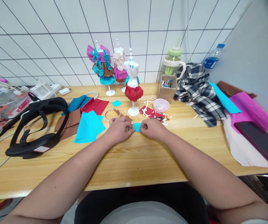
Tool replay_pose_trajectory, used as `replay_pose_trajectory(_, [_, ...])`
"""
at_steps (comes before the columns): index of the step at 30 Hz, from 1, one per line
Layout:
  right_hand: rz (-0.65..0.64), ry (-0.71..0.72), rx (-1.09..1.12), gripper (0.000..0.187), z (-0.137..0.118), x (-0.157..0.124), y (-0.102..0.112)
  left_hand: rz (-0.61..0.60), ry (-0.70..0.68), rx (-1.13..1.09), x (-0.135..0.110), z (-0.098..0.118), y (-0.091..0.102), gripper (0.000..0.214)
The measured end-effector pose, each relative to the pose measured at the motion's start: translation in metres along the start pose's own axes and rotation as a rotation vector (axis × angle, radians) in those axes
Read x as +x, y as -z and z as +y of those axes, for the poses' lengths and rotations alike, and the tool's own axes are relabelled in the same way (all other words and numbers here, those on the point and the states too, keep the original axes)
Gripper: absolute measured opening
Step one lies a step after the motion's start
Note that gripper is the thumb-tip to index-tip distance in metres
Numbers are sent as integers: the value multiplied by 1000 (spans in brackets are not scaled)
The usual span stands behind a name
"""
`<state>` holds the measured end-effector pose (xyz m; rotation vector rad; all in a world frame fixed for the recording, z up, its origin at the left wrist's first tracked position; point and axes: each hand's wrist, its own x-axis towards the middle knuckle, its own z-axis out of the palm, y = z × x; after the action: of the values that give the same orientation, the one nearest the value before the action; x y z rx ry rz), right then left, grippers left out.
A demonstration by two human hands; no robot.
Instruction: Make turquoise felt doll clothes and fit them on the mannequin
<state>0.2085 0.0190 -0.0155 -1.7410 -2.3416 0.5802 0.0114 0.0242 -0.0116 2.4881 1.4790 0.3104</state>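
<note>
A small turquoise piece of paper is stretched between my two hands, just above the wooden table. My left hand pinches its left edge, and the fingers of my right hand close on its right edge. Right behind them stands a small white dress-form mannequin with a puffed red skirt. Brown paper scraps and a roll of tape lie by my left hand. Beyond my right hand are scissors, red paper and white snippets.
Two dressed mannequins stand at the back. A pink bowl, cardboard box and green-lidded cup are at right, near a checked cloth and a phone. Turquoise sheets and a black headset lie left.
</note>
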Motion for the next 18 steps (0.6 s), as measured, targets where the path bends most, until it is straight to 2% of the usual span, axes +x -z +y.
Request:
replay_pose_trajectory(7, [74,-4,31,12,5,3,-3,-17,96,10,1,5,0,25])
replay_pose_trajectory(10, [125,18,124,14,12,3,-3,-9,118,14,0,6,-1,22])
replay_pose_trajectory(12, [176,86,196,14,17,1,-2,7,117,-4,0,6,-1,20])
replay_pose_trajectory(14, [200,214,218,11,20,-1,-2,21,112,-27,-1,5,-1,19])
replay_pose_trajectory(16, [188,326,176,11,20,-4,-1,33,110,-42,-1,3,-1,21])
replay_pose_trajectory(18, [166,364,72,14,17,-7,-1,45,112,-49,-1,1,-2,22])
